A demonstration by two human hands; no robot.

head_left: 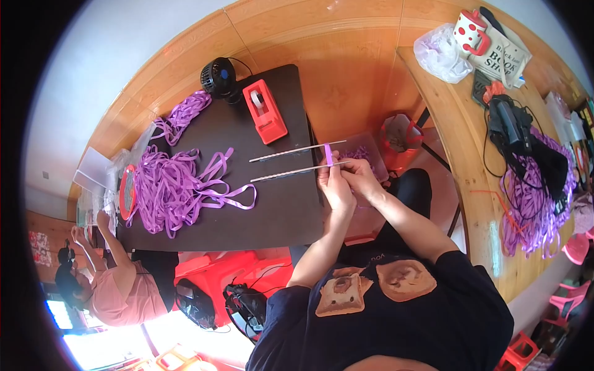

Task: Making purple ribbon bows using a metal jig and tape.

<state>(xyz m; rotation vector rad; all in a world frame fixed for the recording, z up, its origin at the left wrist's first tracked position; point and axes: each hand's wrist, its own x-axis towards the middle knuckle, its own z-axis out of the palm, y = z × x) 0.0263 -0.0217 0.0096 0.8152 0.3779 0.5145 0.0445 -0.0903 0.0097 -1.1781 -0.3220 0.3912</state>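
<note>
Two thin, parallel metal rods (291, 152) reach over the dark table's right edge. A short band of purple ribbon (328, 154) spans both rods near their right ends. My left hand (336, 188) is closed with its fingertips pinching the ribbon at the nearer rod. Beside it, my right hand (364, 178) is closed near that rod's tip, its fingers touching or almost touching the left ones. What lies between the right fingertips is hidden.
Purple ribbon heaps (164, 191) cover the left of the dark table (272, 213). A red tape dispenser (266, 114) and black fan (218, 77) stand behind. A red bucket (402, 139) is beyond my hands. A wooden table (445, 117) stands right; another person (120, 284) works at left.
</note>
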